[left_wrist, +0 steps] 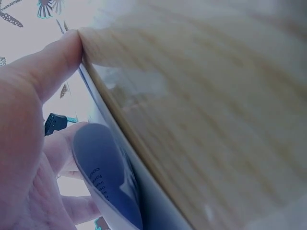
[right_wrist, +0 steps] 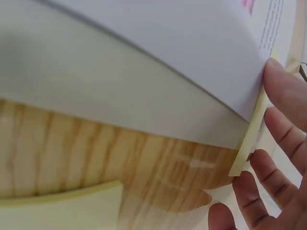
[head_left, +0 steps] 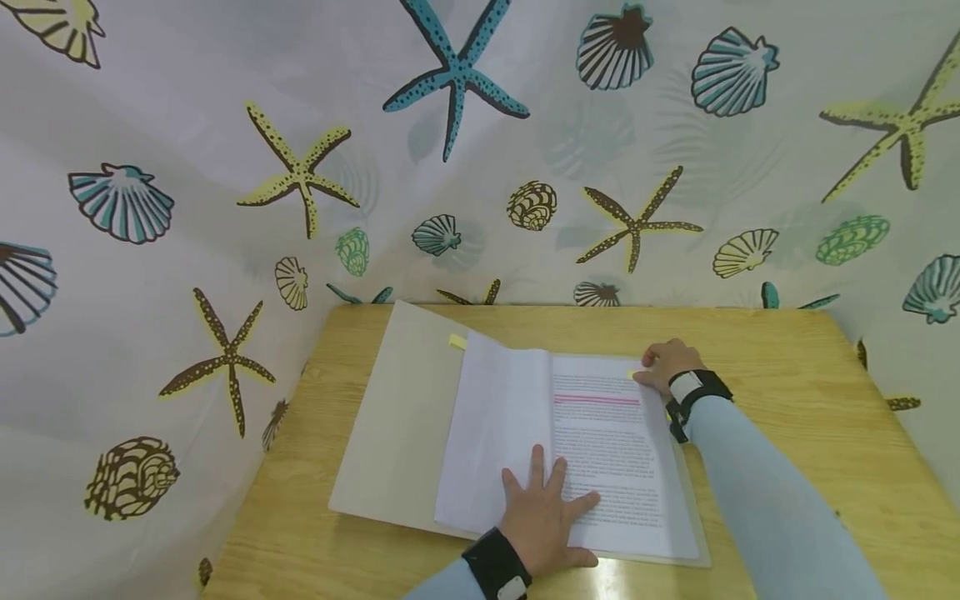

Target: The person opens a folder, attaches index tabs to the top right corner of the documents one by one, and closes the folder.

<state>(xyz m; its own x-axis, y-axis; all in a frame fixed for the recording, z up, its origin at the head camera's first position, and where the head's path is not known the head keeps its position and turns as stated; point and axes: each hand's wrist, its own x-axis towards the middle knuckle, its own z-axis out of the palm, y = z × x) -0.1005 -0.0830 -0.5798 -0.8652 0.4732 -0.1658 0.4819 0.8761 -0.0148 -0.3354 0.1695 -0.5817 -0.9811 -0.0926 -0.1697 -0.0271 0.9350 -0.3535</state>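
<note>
A document (head_left: 600,467) of printed pages with a pink highlighted line lies open on its beige cover (head_left: 405,417). My left hand (head_left: 543,521) rests on the lower part of the pages near the fold, fingers spread. In the left wrist view, a page (left_wrist: 103,177) curls up beside its fingers. At the page's upper right edge, my right hand (head_left: 669,367) pinches a yellow sticky tab (right_wrist: 250,139). The right wrist view shows the thumb on the tab and the fingers bent along its other side; their exact contact is partly hidden.
Another yellow tab (head_left: 457,341) sticks out at the upper left of the turned pages. A yellow paper piece (right_wrist: 62,206) shows close to the right wrist camera. Beneath everything is a wooden table (head_left: 787,375), bordered by a shell-patterned curtain (head_left: 480,183).
</note>
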